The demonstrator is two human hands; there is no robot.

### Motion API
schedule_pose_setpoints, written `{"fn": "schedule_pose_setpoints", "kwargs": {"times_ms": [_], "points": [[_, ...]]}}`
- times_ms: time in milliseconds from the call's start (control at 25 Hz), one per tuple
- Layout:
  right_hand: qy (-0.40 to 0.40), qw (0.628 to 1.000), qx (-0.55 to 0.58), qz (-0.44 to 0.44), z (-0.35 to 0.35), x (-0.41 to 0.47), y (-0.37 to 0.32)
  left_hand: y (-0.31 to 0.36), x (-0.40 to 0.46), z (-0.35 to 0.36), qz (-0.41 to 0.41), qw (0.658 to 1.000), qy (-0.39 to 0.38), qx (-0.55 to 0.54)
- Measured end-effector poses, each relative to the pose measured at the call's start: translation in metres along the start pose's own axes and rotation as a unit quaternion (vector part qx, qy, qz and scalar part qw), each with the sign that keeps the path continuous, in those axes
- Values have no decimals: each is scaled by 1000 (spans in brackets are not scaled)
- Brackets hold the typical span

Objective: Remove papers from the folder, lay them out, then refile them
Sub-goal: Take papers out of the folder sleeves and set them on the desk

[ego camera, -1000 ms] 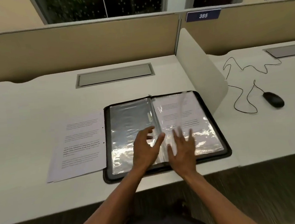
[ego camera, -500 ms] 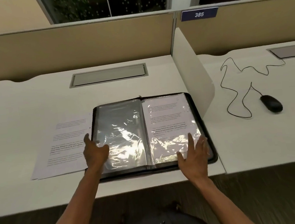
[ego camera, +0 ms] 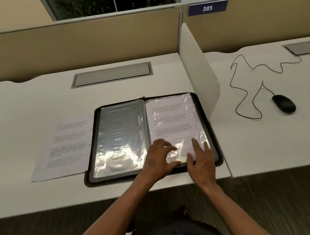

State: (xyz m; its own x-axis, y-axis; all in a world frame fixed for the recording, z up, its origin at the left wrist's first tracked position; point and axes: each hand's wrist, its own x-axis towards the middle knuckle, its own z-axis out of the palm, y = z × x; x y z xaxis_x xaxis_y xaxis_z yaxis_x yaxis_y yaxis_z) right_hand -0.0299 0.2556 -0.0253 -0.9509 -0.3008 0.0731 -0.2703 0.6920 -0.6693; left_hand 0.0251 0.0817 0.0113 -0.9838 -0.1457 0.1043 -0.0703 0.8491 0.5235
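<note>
At the near edge of the white bench (ego camera: pixel 29 108), a black zip folder (ego camera: pixel 210 131) lies open and flat, its clear plastic sleeves exposed. The left-page sleeve (ego camera: pixel 120 135) appears empty and reflects glare. The right-page sleeve (ego camera: pixel 173 119) contains a printed sheet.

Left hand (ego camera: pixel 158 160): grip loosely open, fingers curled and spread, fingertips resting on the lower part of the right-page sleeve just right of the spine. Nothing is clamped.

Right hand (ego camera: pixel 202 161): grip open, fingers extended and apart, palm down on the lower right corner of the same sleeve. Whether a sleeve edge is pinched cannot be told.

A stack of loose printed papers (ego camera: pixel 64 148) lies flat on the bench, touching the folder's left edge.

Change from 0.5 s ago: the left hand has moved from the folder's left border across to the right page, and now sits just beside the right hand. The right hand remains at the lower right corner. The folder and the loose papers are unchanged in arrangement.

A black wired mouse (ego camera: pixel 284 103) sits on the neighbouring bench beyond the white divider (ego camera: pixel 199 73).
</note>
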Motion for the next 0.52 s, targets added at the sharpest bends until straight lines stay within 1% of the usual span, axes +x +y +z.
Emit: {"fn": "schedule_pose_setpoints", "kwargs": {"times_ms": [80, 160, 280, 320, 360, 400, 440, 480, 520], "points": [[22, 997, 73, -20, -6, 4, -2, 8, 6, 9, 0, 999, -29, 43], [39, 994, 94, -29, -15, 9, -8, 10, 9, 13, -4, 998, -33, 55], [48, 993, 104, -13, -21, 15, -13, 9, 9, 12, -15, 1000, 1, 16], [63, 994, 82, -26, -22, 15, -13, 10, 9, 10, -31, 999, 9, -9], [90, 993, 39, -58, -23, 12, -13, 9, 9, 8, -49, 998, 13, -36], [124, 986, -7, -114, -24, 7, -13, 9, 10, 5, -64, 996, 15, -59], [150, 970, -42, -185, -24, 1, -13, 8, 11, 4, -70, 994, 19, -78], [149, 952, -63, -259, -22, -7, -13, 7, 12, 2, -73, 993, 21, -93], [120, 935, -89, -321, -19, -17, -13, 6, 12, 1, -73, 991, 27, -107]]}}
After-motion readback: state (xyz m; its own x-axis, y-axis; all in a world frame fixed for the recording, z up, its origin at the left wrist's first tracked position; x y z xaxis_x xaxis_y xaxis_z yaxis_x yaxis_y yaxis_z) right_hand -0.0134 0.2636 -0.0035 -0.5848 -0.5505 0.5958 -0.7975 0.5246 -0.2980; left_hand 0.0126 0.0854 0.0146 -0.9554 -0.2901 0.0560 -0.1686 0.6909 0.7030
